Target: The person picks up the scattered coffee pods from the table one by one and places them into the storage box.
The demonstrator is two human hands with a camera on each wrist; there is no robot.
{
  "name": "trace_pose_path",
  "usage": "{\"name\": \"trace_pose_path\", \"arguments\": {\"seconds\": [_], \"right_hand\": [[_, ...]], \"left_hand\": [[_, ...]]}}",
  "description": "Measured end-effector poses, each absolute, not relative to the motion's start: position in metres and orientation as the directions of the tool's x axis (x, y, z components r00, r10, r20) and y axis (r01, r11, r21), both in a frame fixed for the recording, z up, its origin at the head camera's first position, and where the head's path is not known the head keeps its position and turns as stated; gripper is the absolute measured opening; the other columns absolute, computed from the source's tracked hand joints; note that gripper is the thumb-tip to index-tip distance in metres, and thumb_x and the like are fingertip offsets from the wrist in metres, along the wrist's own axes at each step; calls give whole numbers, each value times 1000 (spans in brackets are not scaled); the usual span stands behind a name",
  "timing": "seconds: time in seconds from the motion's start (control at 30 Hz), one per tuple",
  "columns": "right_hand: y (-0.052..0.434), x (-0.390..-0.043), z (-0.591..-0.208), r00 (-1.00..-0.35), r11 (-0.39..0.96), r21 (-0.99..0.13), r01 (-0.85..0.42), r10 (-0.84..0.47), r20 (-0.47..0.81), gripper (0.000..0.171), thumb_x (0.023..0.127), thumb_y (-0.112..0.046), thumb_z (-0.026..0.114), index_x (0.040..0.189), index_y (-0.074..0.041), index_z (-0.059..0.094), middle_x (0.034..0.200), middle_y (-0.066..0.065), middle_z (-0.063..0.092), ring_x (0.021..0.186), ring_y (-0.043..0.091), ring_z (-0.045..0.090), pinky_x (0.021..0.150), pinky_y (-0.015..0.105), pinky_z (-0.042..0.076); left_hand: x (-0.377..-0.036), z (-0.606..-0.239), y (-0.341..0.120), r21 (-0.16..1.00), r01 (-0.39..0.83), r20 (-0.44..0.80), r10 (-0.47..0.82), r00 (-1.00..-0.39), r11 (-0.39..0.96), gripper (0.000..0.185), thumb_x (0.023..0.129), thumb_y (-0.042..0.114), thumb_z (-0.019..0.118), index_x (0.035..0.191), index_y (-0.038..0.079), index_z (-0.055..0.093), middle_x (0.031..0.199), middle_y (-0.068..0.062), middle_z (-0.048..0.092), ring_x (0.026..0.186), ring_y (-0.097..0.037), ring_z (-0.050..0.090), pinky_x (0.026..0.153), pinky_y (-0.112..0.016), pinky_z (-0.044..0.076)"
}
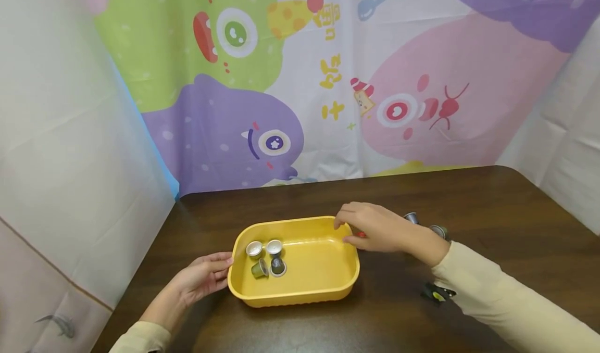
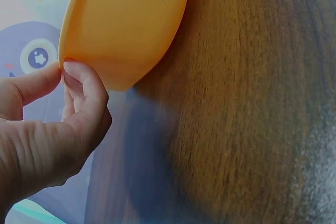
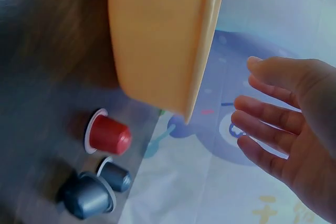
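- Left hand (image 1: 202,277) pinches the yellow tray (image 1: 313,286) rim at nine o'clock.
- Right hand (image 1: 375,228), fingers relaxed, hovers at the tray's two o'clock corner, holding nothing.
- Red capsule (image 3: 107,135) lies just beside the tray.

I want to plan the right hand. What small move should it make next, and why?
Probably lower the right hand onto the red capsule: the hand is open and holds nothing, and that capsule lies on the table just outside the yellow tray beneath it.
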State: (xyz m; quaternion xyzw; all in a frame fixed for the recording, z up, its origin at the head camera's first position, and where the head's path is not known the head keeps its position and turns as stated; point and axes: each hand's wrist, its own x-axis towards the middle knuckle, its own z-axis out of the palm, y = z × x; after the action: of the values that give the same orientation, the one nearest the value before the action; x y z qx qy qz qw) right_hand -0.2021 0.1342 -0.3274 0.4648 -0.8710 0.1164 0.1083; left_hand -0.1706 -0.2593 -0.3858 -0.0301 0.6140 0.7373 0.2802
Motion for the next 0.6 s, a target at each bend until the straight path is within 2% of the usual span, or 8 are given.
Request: {"name": "trace_pose_path", "arguments": {"seconds": [0.17,0.3,0.6], "right_hand": [[150,-200,-330,-547,545,-116,-831,-761,349,24,82,-19,76,103,-13,66,97,-1,65,85,11,57,77,28,52],[162,-198,-331,-589,588,-119,-800,-731,345,23,83,-21,76,102,-16,65,97,-5,63,89,9,58,78,28,53],[187,-197,-339,-635,648,-107,-754,-677,372,27,80,-21,78,103,-16,65,98,-6,63,85,6,56,77,28,52]], "left_hand": [[-171,-386,-259,890,-448,-390,373,-842,-81,39,98,11,52,130,-5,37,96,4,66,89,-5,63,81,-24,54],[-171,-386,-259,889,-450,-392,368,-843,-85,38,98,11,52,130,-5,38,96,3,66,88,-5,63,81,-24,55],[-171,-386,-259,885,-455,-393,370,-842,-96,36,98,11,53,128,-3,40,97,3,66,89,-6,63,82,-24,55]]}}
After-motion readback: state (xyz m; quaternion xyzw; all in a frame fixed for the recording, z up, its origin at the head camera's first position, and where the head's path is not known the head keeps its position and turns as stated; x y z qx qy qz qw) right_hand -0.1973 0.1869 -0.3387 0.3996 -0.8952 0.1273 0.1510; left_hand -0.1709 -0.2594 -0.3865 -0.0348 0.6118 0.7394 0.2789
